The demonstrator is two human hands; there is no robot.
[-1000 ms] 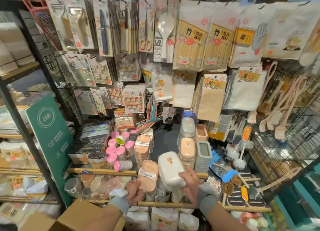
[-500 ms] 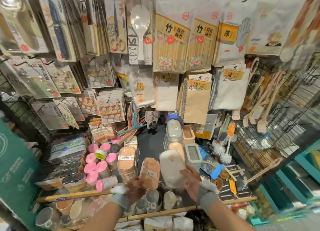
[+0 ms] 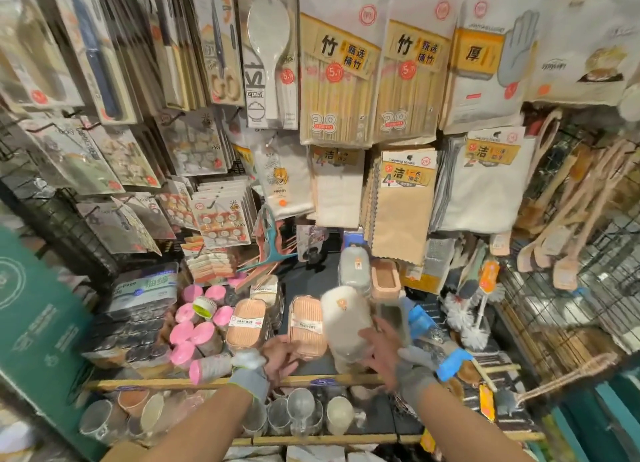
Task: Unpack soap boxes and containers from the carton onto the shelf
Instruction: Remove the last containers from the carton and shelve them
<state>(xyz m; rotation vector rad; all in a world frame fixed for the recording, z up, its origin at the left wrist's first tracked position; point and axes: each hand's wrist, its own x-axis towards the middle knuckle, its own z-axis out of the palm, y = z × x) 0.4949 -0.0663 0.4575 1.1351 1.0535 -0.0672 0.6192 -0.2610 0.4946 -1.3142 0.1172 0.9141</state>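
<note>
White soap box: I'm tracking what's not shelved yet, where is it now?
Head view, lower centre: the white soap box is in the right hand, over the shelf front, just right of the peach soap box.

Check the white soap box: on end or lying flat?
On end: white soap box stands tall, slightly tilted, right hand holding its lower side. Blur hides whether it touches the shelf.

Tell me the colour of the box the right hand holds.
The box is white; the head view shows it.
</note>
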